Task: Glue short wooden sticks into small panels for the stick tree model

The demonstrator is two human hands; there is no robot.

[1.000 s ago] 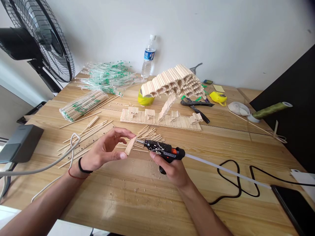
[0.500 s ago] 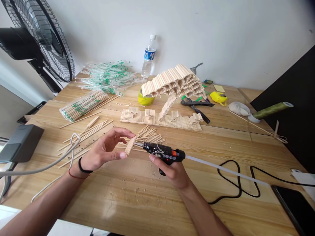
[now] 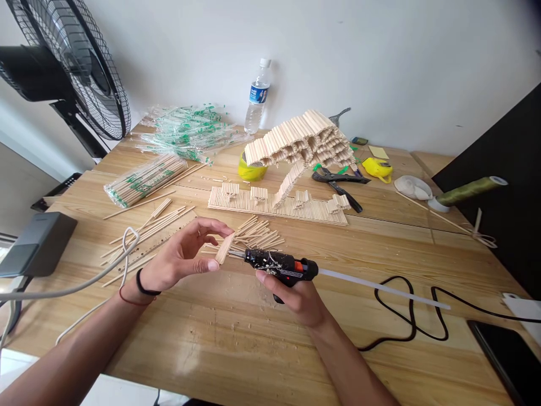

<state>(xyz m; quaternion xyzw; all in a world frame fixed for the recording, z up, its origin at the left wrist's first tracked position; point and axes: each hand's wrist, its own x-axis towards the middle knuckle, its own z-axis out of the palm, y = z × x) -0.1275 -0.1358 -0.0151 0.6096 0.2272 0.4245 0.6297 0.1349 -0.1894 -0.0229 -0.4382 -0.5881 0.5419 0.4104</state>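
Between thumb and fingertips, my left hand (image 3: 188, 254) pinches a small flat piece of joined wooden sticks (image 3: 225, 248), tilted on edge. My right hand (image 3: 296, 296) is wrapped round a black hot glue gun (image 3: 274, 264) with a red switch. The gun's metal nozzle points left, right at the wooden piece; whether it touches cannot be made out. A long clear glue stick (image 3: 380, 285) juts from the gun's back. Just behind the hands lie loose cut sticks (image 3: 262, 234). Beyond them stands a stick-built model (image 3: 302, 141), a slanted roof on a leaning post above a long base.
A bagged bundle of sticks (image 3: 146, 179) and plastic wrappers (image 3: 186, 132) lie at the left, near a ruler (image 3: 147, 246). Pliers (image 3: 338, 183), a yellow tool (image 3: 377, 169) and a water bottle (image 3: 257, 98) sit farther back. A black cord (image 3: 412, 316) and phone (image 3: 505, 358) lie at right.
The gun's nozzle has shifted slightly down along the wooden piece. The glue stick's far end now reaches less far to the right. Both hands keep their grips.
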